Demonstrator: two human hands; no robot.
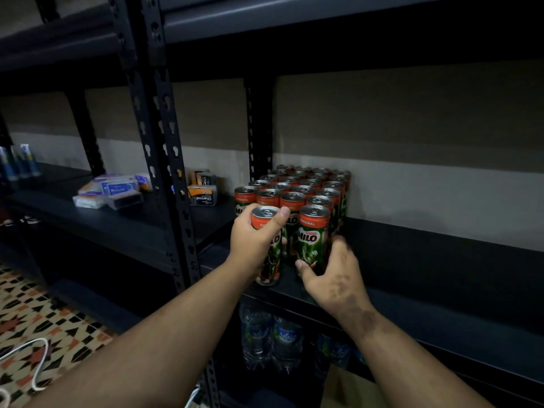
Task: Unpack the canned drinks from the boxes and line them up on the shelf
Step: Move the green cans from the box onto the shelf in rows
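Left hand grips a slim green-and-red Milo can, silver pull-tab top, upright at the black metal shelf front edge, frame centre. Right hand curls round the neighbouring Milo can. Packed can block stands behind.

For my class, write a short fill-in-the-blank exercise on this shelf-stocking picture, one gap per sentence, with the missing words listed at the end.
1. The left hand grips a Milo can near its ____.
2. The right hand holds another can at its ____ half.
3. The block of cans stands on a ____ metal shelf.
4. On the shelf below stand plastic water ____.

Missing words: top; lower; black; bottles
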